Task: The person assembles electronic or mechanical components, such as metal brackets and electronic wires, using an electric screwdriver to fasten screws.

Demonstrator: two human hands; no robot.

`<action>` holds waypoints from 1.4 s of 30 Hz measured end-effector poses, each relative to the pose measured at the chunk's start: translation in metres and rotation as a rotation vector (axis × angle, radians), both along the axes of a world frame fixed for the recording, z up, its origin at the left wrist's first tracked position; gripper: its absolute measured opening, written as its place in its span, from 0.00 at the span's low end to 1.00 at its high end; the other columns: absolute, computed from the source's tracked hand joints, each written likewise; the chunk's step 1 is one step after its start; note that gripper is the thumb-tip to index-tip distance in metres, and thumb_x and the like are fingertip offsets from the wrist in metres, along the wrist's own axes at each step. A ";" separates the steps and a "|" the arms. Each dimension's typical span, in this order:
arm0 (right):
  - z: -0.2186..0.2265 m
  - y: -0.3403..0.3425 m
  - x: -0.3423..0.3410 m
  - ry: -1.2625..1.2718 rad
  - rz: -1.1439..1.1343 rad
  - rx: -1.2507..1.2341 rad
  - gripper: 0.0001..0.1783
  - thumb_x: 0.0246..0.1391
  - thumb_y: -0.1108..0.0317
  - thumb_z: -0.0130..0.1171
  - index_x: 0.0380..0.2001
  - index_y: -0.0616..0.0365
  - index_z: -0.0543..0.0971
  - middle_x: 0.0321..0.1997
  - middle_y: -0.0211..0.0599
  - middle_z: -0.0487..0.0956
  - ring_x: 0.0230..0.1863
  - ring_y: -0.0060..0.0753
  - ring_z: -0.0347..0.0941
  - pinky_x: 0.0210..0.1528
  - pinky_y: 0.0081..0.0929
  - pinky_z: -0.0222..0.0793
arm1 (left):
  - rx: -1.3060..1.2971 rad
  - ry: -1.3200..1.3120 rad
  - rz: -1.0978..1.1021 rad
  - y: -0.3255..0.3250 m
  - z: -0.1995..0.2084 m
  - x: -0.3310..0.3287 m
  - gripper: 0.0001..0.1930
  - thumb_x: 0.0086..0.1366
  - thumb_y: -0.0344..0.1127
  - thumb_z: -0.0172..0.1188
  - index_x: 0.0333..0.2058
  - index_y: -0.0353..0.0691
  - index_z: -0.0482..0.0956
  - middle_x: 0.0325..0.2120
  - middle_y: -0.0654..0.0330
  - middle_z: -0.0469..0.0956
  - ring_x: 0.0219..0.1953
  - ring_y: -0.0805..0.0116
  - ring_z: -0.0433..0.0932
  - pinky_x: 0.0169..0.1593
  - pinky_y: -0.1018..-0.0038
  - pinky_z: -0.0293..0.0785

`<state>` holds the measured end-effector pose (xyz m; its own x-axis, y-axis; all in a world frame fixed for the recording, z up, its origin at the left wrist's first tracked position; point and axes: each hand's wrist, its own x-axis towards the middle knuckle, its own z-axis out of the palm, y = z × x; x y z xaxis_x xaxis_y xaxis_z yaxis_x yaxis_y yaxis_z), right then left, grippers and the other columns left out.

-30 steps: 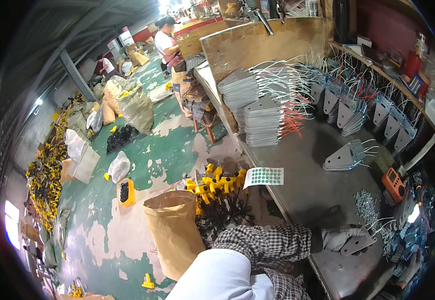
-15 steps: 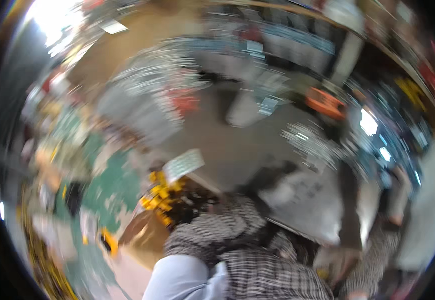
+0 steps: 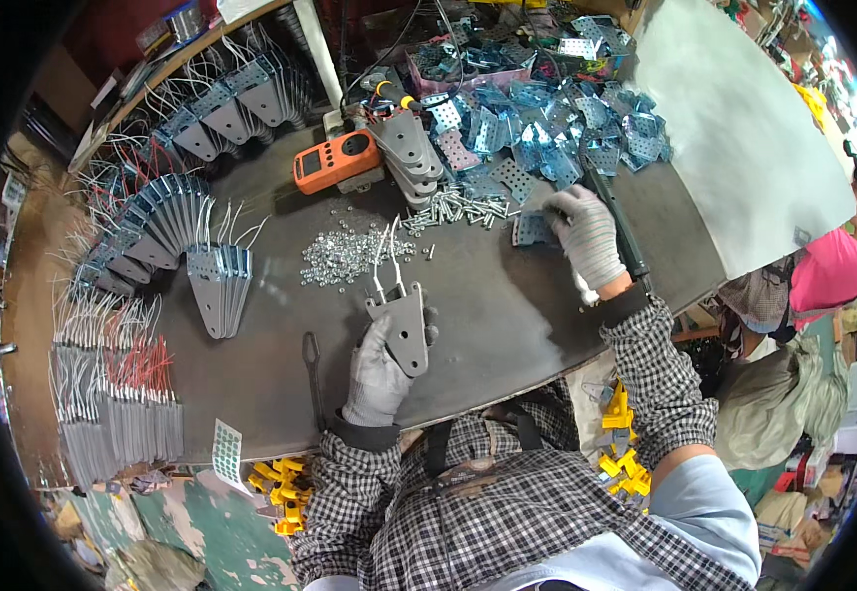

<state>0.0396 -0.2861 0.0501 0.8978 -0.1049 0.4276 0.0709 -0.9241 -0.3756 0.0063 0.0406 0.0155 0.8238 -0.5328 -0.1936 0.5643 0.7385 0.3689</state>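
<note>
My left hand (image 3: pixel 377 369), in a grey glove, grips a grey tapered metal plate (image 3: pixel 408 333) with holes; two white wires rise from its top end. It is held above the near part of the table. My right hand (image 3: pixel 589 236), in a pale striped glove, reaches farther over the table. Its fingers curl at the edge of a bluish perforated metal bracket (image 3: pixel 531 229) and hide part of it. Small nuts (image 3: pixel 345 254) and a heap of screws (image 3: pixel 463 210) lie between the hands. A long black bar-shaped tool (image 3: pixel 617 225) lies right beside my right hand.
Bluish brackets (image 3: pixel 546 123) pile up at the back. An orange meter (image 3: pixel 337 161) stands by stacked grey plates (image 3: pixel 407 148). Wired plates (image 3: pixel 220 281) and grey wired strips (image 3: pixel 118 433) fill the left. A person in pink (image 3: pixel 832 276) is at the right.
The earlier frame is badly smeared and faces another angle. My view has swung round to the table; the left hand with the plate and the right hand at the bracket now show clearly.
</note>
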 end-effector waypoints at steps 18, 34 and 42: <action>0.018 0.115 0.034 0.055 0.553 -0.097 0.11 0.51 0.67 0.57 0.40 0.53 0.78 0.38 0.37 0.77 0.42 0.46 0.75 0.48 0.41 0.71 | 0.450 0.030 0.169 0.009 0.020 -0.020 0.21 0.70 0.46 0.55 0.50 0.34 0.74 0.41 0.55 0.80 0.36 0.64 0.81 0.35 0.72 0.79; 0.002 0.141 0.033 0.333 0.406 -0.422 0.11 0.48 0.71 0.59 0.38 0.58 0.76 0.37 0.42 0.74 0.40 0.45 0.75 0.43 0.37 0.74 | 0.715 -0.141 0.282 0.009 0.025 -0.005 0.16 0.69 0.41 0.56 0.47 0.35 0.76 0.37 0.55 0.82 0.32 0.70 0.81 0.36 0.75 0.78; 0.009 0.145 0.011 0.195 0.552 0.356 0.10 0.48 0.77 0.57 0.36 0.60 0.79 0.36 0.45 0.77 0.36 0.49 0.75 0.40 0.35 0.72 | 0.638 -0.102 0.304 0.010 0.018 -0.006 0.19 0.71 0.43 0.51 0.52 0.34 0.72 0.42 0.51 0.80 0.38 0.59 0.82 0.38 0.70 0.80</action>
<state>0.0503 -0.1416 0.0593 0.9172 0.2862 0.2772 0.3966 -0.5897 -0.7035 0.0005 0.0511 0.0336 0.9485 -0.0849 -0.3052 0.3073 0.4806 0.8213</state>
